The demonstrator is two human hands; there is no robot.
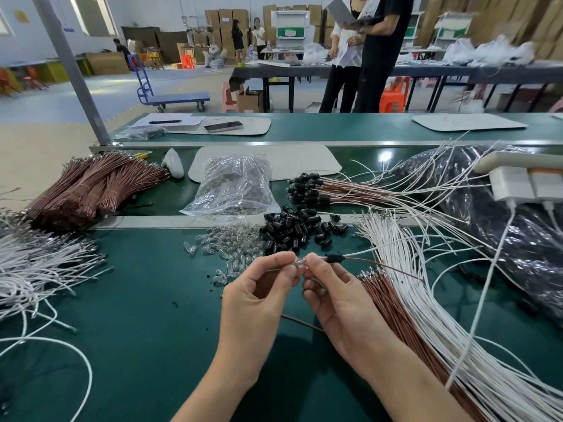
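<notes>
Green bench point(146, 315), workshop behind. Left hand point(259, 289) pinches bulb point(300, 263) above bench; right hand point(335, 298) pinches wired socket point(335, 257) against it. Bulb seemingly not yet seated. Finished batch point(307, 187) small; loose bulbs point(231, 242) and loose sockets point(292, 231) remain.

A factory assembly hall is shown. A long green tabletop point(152, 315) is loaded with banded bundles of brown wires point(91, 190), sheaves of white wires point(426, 300), a heap of small black plastic caps point(292, 229) and a clear plastic bag of tiny glass bulbs point(234, 187), all in bulk. Behind it, stacked brown cardboard boxes point(227, 22) are seen along the wall. A blue platform trolley point(173, 99) is parked on the open floor, and orange plastic stools point(394, 99) are set by another long dark tabletop point(304, 71).
</notes>
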